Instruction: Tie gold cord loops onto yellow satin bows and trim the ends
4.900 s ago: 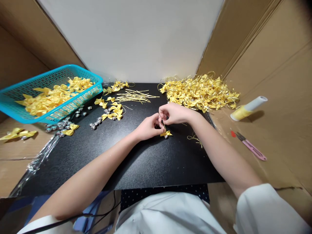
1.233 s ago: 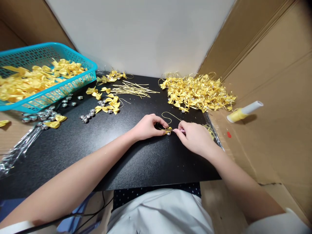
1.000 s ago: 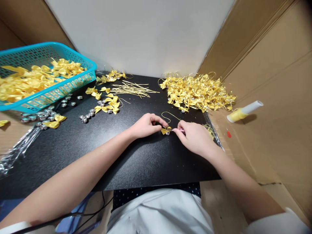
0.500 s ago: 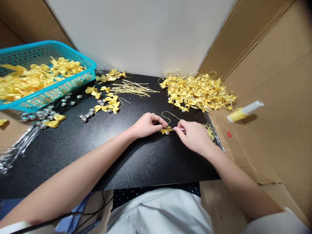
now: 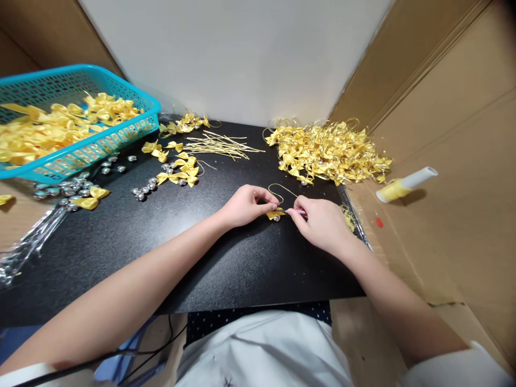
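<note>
Bare forearms, white sleeves (image 5: 463, 365), white garment over the lap.

One teal basket (image 5: 100, 149); one yellow thread spool (image 5: 403, 185); one bundle of gold cords (image 5: 220, 146); one heap of finished bows (image 5: 330, 153); one separate bow (image 5: 276, 214); silver bells (image 5: 141, 194) beyond counting.

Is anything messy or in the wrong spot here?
One yellow ribbon bow lies off the black mat, on the cardboard at far left. The yellow thread spool lies on its side at right.
</note>
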`<state>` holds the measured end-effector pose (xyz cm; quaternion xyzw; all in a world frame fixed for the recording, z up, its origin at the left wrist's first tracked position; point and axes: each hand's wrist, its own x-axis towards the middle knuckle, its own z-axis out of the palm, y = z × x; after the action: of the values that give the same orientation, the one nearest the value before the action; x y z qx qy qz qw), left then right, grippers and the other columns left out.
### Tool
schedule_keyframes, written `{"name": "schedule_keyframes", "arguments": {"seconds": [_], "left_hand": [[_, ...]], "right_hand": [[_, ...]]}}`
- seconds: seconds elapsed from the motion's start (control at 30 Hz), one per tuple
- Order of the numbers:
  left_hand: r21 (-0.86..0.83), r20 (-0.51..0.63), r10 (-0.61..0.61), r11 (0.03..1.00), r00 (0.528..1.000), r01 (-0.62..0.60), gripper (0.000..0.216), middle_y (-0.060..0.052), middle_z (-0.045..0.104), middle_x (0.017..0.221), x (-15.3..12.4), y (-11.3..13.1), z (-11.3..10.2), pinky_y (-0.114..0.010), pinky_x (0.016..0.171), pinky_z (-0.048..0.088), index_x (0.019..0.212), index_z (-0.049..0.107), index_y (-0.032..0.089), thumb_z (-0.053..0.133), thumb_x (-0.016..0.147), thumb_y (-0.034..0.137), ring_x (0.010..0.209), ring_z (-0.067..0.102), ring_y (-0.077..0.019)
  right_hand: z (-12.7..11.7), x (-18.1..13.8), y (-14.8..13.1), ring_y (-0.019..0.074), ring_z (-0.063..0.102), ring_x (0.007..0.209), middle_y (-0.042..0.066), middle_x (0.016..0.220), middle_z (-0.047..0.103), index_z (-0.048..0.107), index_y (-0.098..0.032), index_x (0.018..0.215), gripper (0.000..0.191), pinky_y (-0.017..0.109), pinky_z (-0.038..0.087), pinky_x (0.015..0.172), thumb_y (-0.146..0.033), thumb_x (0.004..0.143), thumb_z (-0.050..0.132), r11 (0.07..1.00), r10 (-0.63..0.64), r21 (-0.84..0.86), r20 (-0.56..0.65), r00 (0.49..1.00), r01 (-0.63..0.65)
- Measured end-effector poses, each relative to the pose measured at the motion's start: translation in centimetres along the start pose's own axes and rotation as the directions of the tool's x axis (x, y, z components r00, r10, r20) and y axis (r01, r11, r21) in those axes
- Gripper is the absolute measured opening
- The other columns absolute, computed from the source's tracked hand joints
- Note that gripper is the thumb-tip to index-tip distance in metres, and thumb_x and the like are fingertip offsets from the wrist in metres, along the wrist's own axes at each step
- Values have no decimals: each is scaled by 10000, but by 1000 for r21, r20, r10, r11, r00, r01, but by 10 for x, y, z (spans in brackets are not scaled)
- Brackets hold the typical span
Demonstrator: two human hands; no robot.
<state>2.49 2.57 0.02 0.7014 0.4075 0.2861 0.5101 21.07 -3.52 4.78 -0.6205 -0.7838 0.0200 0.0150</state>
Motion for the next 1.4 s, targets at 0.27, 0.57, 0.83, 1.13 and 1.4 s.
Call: {"name": "schedule_keyframes", "arguments": {"seconds": [0.27, 0.57, 0.83, 1.13, 1.4], "left_hand": [[-68, 2, -8, 998, 1000, 9, 135, -53, 748, 853, 1, -2, 0, -253, 733, 534, 851, 724, 122, 692, 761, 218, 740, 669, -129], [-79, 0, 16, 997, 1000, -16, 151, -70, 753, 882, 2, -5, 1, -283, 770, 549, 861, 725, 126, 693, 759, 232, 786, 684, -151], [-41, 19, 27, 999, 999, -26, 143, -57, 755, 868, 4, -8, -1, -272, 755, 547, 840, 728, 134, 693, 756, 244, 778, 686, -148], [-61, 20, -9, 998, 1000, 10, 132, -60, 753, 845, 3, -2, -1, -288, 766, 543, 814, 725, 126, 696, 743, 233, 766, 683, -151], [-57, 22, -16, 998, 1000, 18, 109, -47, 750, 829, 3, -2, 0, -273, 741, 536, 805, 727, 136, 694, 734, 212, 728, 668, -136]], "right_hand": [[-4, -1, -1, 201, 666, 704, 59, 788, 733, 645, -175, 888, 257, 284, 287, 582, -326, 935, 443, 999, -19, -29, 0, 1000, 19], [-6, -2, -4, 208, 668, 703, 70, 775, 732, 646, -176, 892, 266, 291, 308, 594, -334, 940, 439, 998, -18, -59, 13, 1000, 19], [-9, -1, -3, 209, 673, 735, 70, 815, 739, 643, -178, 926, 277, 285, 297, 588, -353, 953, 430, 1000, 8, -26, 30, 1000, -7], [-7, 2, -4, 208, 667, 729, 57, 814, 737, 645, -188, 897, 264, 293, 309, 605, -346, 946, 440, 1000, -10, -28, 28, 1000, 11], [-7, 4, -5, 203, 662, 732, 59, 783, 728, 644, -184, 876, 260, 292, 337, 643, -334, 944, 443, 1000, -25, -15, 26, 999, 25]]}}
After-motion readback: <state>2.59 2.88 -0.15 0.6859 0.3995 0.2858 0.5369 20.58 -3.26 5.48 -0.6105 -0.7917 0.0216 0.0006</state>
